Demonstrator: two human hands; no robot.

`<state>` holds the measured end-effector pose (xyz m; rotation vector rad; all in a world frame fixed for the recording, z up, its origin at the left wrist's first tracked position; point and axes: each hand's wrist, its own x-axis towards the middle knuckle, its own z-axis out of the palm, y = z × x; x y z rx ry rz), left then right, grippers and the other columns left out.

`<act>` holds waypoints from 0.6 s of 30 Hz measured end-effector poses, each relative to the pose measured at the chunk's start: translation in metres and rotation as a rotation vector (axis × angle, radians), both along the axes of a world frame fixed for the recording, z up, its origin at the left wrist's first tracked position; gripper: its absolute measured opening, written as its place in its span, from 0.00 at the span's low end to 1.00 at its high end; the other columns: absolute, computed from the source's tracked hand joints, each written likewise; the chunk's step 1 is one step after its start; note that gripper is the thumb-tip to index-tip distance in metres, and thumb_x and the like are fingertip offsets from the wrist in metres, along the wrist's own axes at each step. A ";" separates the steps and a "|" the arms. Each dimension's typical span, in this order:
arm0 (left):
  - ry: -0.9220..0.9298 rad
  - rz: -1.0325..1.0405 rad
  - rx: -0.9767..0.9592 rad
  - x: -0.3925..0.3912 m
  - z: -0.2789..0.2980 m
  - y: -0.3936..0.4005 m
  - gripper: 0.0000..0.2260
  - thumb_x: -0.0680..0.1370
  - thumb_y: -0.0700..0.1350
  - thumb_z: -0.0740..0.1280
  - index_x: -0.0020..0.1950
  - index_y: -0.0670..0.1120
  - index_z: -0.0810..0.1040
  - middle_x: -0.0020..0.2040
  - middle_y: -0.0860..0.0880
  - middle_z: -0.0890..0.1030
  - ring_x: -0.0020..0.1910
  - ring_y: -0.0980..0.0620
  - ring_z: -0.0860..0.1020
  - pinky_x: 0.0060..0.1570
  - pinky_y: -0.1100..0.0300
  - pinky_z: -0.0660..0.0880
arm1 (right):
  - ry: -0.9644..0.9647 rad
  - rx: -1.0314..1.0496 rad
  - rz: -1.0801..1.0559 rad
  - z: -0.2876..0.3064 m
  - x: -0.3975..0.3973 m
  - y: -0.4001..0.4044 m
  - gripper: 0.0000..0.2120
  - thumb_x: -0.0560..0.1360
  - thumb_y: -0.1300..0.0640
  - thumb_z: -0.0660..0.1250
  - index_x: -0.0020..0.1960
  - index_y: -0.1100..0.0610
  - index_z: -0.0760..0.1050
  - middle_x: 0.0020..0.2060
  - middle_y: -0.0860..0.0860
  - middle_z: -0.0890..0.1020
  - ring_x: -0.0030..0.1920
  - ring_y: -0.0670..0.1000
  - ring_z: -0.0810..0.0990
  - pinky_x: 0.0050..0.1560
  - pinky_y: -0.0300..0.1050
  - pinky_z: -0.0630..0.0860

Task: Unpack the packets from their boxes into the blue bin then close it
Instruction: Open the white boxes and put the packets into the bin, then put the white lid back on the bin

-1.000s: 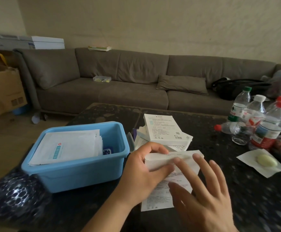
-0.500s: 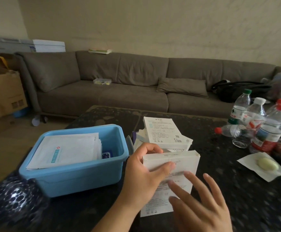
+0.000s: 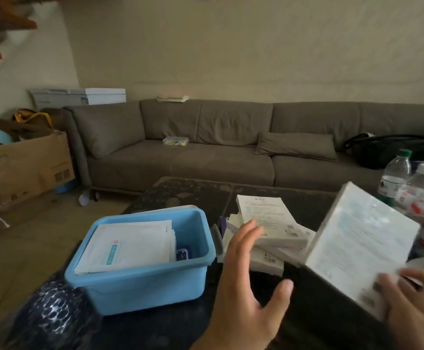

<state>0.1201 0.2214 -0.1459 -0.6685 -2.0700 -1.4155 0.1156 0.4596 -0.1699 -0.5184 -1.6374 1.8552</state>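
Observation:
A blue bin (image 3: 145, 281) stands lidless on the dark table, left of centre, with a stack of white packets (image 3: 127, 246) inside. Right of it lies a pile of white boxes (image 3: 269, 228). My right hand (image 3: 418, 301) grips the lower corner of one white box (image 3: 359, 243), lifted and tilted at the right. My left hand (image 3: 248, 296) hovers open between the bin and the lifted box, fingers spread, holding nothing.
Several water bottles (image 3: 407, 188) crowd the table's right edge. A dark patterned object (image 3: 52, 317) sits at the near left. Behind the dark table (image 3: 193, 193) runs a grey sofa (image 3: 206, 147); a cardboard box (image 3: 24, 162) stands on the floor at left.
My right hand has taken the white box and lifted it up to the right, tilted. My left hand let go of it and now hangs open. The view tipped upward.

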 end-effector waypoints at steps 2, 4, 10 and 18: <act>0.067 0.073 -0.092 -0.004 -0.004 -0.002 0.17 0.75 0.55 0.66 0.63 0.56 0.75 0.71 0.65 0.67 0.73 0.62 0.65 0.70 0.67 0.65 | -0.244 0.126 -0.018 -0.017 -0.018 0.028 0.21 0.65 0.39 0.75 0.50 0.40 0.66 0.43 0.52 0.86 0.42 0.54 0.83 0.40 0.52 0.83; 0.082 0.082 -0.137 -0.005 -0.008 -0.005 0.09 0.75 0.53 0.67 0.54 0.56 0.79 0.66 0.66 0.72 0.69 0.62 0.69 0.66 0.65 0.70 | -0.492 0.292 0.022 -0.028 -0.034 0.042 0.20 0.72 0.48 0.74 0.54 0.53 0.67 0.54 0.58 0.82 0.48 0.57 0.79 0.59 0.58 0.76; 0.100 0.088 -0.264 -0.014 0.007 -0.017 0.06 0.75 0.55 0.67 0.49 0.56 0.80 0.57 0.64 0.78 0.63 0.65 0.72 0.61 0.62 0.74 | -0.994 0.879 0.059 0.010 -0.056 0.035 0.25 0.64 0.46 0.78 0.52 0.51 0.69 0.62 0.58 0.70 0.58 0.58 0.74 0.63 0.53 0.74; -0.067 0.335 -0.116 -0.074 0.135 -0.124 0.03 0.78 0.50 0.68 0.50 0.56 0.81 0.48 0.63 0.81 0.52 0.66 0.77 0.49 0.73 0.72 | -0.224 1.044 0.483 0.111 -0.113 -0.127 0.12 0.76 0.51 0.70 0.56 0.44 0.70 0.44 0.40 0.76 0.43 0.41 0.77 0.40 0.32 0.73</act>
